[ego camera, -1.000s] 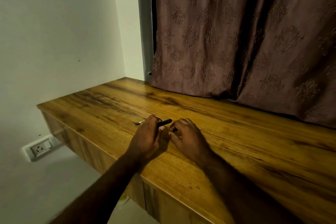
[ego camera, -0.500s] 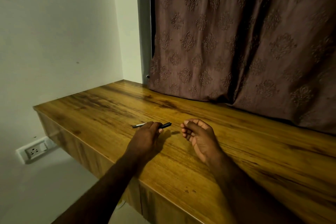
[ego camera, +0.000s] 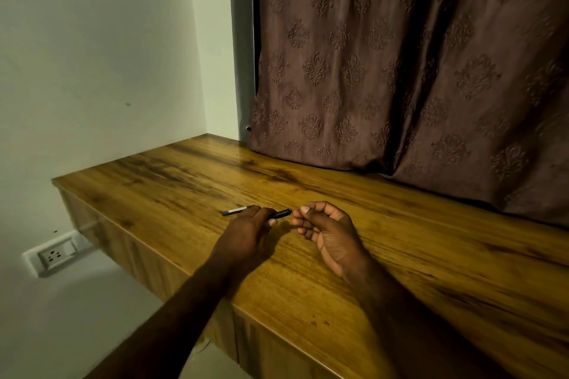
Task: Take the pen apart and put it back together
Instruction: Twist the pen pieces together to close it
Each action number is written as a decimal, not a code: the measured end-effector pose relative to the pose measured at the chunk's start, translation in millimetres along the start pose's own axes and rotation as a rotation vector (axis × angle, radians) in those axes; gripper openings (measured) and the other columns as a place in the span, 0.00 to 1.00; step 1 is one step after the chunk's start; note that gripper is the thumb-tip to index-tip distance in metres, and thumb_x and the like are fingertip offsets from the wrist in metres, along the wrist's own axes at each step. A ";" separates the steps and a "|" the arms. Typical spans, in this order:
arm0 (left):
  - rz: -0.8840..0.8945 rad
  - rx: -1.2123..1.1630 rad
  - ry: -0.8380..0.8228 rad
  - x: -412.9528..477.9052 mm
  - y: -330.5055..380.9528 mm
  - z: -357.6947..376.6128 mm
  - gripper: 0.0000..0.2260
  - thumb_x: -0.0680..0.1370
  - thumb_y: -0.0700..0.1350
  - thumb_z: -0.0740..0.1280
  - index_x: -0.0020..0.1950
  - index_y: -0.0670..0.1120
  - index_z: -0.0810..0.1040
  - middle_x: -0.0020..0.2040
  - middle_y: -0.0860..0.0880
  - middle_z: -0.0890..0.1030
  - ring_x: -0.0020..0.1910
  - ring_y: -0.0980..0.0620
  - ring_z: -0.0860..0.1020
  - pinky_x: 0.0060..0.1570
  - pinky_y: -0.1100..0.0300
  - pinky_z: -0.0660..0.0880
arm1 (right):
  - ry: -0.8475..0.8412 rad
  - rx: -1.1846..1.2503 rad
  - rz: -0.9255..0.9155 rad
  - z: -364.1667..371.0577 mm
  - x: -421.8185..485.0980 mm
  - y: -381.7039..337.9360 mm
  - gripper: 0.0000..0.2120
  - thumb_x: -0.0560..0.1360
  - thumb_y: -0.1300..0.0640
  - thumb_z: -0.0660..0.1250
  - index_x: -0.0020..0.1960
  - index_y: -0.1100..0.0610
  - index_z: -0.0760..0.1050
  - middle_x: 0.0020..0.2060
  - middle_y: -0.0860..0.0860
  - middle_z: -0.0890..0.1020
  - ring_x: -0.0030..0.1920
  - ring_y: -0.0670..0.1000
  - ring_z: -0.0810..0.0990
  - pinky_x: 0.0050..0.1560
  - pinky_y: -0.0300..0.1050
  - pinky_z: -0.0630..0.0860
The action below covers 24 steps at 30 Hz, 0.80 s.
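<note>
Right hand (ego camera: 326,231) came off the pen (ego camera: 281,213); it's now palm-up just right of the black end, fingers loosely curled, nothing visible in them. Left hand (ego camera: 246,234) grips the pen mid-frame, low over the table (ego camera: 431,255). Can't tell if a part came off.

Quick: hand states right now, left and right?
Left hand: holds the pen.
Right hand: open, fingers loosely curled, nothing visible in it.

The middle of the pen (ego camera: 237,210) is hidden under the left hand (ego camera: 249,234).
</note>
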<state>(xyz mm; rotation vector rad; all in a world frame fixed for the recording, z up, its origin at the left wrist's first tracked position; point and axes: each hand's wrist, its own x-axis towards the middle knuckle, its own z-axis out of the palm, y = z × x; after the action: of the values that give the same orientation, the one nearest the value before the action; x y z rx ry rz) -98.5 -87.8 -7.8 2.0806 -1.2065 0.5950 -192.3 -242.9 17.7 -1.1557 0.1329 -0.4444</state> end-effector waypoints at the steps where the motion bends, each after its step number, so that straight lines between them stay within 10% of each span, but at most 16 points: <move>1: 0.003 -0.001 0.002 0.0 0.8 -0.4 0.15 0.81 0.52 0.56 0.57 0.47 0.78 0.45 0.47 0.80 0.43 0.48 0.78 0.41 0.53 0.74 | -0.003 -0.004 -0.003 0.1 0.2 0.4 0.04 0.75 0.65 0.67 0.49 0.65 0.76 0.42 0.60 0.84 0.39 0.52 0.84 0.37 0.40 0.78; 15: 0.014 -0.041 0.006 -1.8 6.9 -3.9 0.23 0.81 0.60 0.51 0.56 0.45 0.78 0.45 0.47 0.80 0.42 0.50 0.76 0.40 0.55 0.73 | -0.038 -0.105 -0.021 -1.8 0.9 6.4 0.04 0.74 0.64 0.69 0.48 0.64 0.78 0.40 0.60 0.83 0.39 0.53 0.81 0.40 0.44 0.75; 24: 0.054 -0.008 0.021 -1.3 4.0 -0.4 0.11 0.81 0.48 0.60 0.55 0.44 0.78 0.43 0.47 0.80 0.40 0.51 0.76 0.37 0.58 0.71 | 0.003 -0.201 -0.010 0.7 0.0 7.6 0.02 0.74 0.66 0.68 0.47 0.63 0.79 0.38 0.58 0.84 0.36 0.51 0.80 0.37 0.43 0.75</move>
<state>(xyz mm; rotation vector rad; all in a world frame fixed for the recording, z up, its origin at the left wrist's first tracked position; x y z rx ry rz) -102.7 -88.2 -7.1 2.0355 -1.2547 0.6342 -189.9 -239.8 11.1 -1.3538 0.1781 -0.4491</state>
